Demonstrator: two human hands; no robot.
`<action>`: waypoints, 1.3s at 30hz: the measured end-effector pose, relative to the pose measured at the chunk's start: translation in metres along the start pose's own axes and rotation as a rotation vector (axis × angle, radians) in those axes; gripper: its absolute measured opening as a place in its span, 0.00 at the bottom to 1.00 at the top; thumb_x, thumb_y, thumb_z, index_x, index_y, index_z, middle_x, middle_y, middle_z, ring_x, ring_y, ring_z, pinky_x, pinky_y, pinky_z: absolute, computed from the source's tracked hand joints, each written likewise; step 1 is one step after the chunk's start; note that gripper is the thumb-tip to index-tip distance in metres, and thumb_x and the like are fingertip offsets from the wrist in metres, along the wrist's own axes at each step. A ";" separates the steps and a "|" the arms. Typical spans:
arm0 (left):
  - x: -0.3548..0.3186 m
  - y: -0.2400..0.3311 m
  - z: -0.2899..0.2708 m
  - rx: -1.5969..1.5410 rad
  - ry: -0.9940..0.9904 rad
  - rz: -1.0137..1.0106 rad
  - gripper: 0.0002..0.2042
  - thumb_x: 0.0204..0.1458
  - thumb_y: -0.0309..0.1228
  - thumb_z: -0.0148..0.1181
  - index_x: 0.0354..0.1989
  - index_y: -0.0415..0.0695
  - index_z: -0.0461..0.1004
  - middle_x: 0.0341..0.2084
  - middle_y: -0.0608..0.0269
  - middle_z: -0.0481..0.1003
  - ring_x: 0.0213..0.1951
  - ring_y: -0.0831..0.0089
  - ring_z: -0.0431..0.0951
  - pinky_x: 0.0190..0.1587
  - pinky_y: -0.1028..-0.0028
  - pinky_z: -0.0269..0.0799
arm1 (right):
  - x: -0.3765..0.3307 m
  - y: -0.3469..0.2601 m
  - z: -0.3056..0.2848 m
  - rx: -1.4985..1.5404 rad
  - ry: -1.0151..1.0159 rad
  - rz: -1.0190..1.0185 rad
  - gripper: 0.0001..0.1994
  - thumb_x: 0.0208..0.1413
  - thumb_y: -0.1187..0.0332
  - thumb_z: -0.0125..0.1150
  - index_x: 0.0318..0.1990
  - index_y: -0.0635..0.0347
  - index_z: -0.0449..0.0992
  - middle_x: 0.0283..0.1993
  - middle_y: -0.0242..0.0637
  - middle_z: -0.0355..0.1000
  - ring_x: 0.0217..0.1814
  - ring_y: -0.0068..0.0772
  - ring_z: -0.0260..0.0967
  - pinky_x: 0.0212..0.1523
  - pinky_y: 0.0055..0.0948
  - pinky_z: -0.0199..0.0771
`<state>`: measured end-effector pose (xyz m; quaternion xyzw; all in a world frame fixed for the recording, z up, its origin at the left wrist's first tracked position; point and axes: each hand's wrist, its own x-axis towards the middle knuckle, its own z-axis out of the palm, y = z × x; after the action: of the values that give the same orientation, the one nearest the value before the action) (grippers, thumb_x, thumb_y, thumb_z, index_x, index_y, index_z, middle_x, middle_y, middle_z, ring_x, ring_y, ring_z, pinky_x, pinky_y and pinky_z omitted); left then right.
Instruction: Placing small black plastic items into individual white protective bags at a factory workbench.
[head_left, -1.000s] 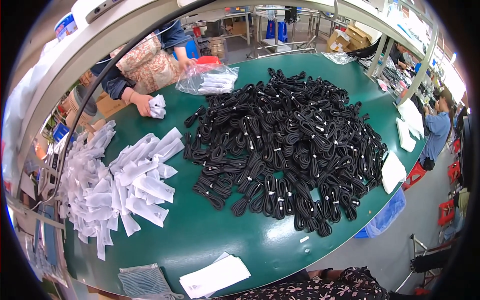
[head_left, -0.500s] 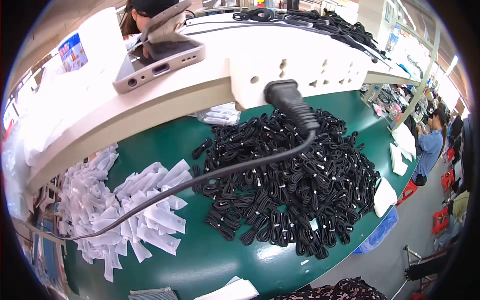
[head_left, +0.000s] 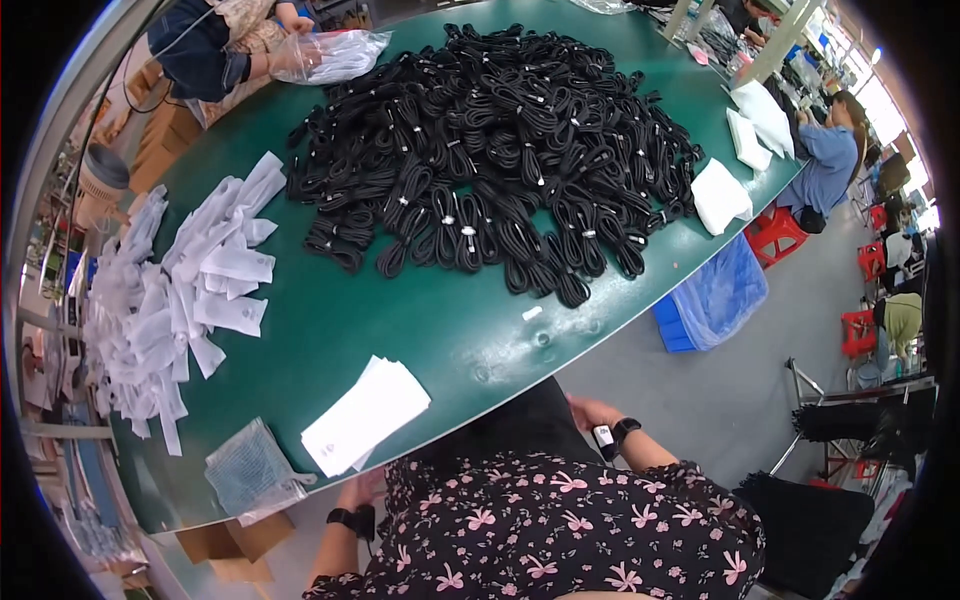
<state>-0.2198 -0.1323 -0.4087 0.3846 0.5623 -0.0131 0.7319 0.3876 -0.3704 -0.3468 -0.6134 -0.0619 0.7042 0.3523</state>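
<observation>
Both of my hands are low by my body, at the near side of the green table (head_left: 430, 330). My left hand (head_left: 366, 487) is just below the table edge, close to a stack of white paper slips (head_left: 365, 415); its fingers are mostly hidden. My right hand (head_left: 592, 411) lies beside my dark-clothed thigh, with a small white device (head_left: 604, 440) at the wrist; its fingertips are out of sight. A large heap of coiled black cables (head_left: 490, 150) covers the far middle of the table. White translucent pouches (head_left: 150, 320) are piled at the left.
Across the table, another person's hand (head_left: 262, 66) is at a clear bag of white pouches (head_left: 345, 55). A folded grey mesh-like cloth (head_left: 250, 465) lies near the front left edge. White packets (head_left: 720, 195) line the right edge, beyond which stand a lined blue bin (head_left: 680, 320) and red stool (head_left: 772, 238).
The view has tipped downward, so the shelf with the phone, power strip and plug is gone from sight. Both my hands and the other person's bag of pouches now show.
</observation>
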 end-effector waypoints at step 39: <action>-0.239 0.245 0.080 0.517 1.185 1.123 0.07 0.55 0.27 0.61 0.38 0.37 0.77 0.30 0.59 0.76 0.32 0.68 0.78 0.33 0.72 0.72 | -0.094 -0.257 0.198 -1.311 0.632 -1.345 0.11 0.54 0.66 0.61 0.38 0.63 0.73 0.27 0.47 0.71 0.29 0.50 0.72 0.31 0.43 0.70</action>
<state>-0.1323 -0.1046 -0.0701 0.7043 0.5575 0.4268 0.1045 0.3159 -0.1648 -0.0884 -0.6838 -0.6777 -0.0119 0.2700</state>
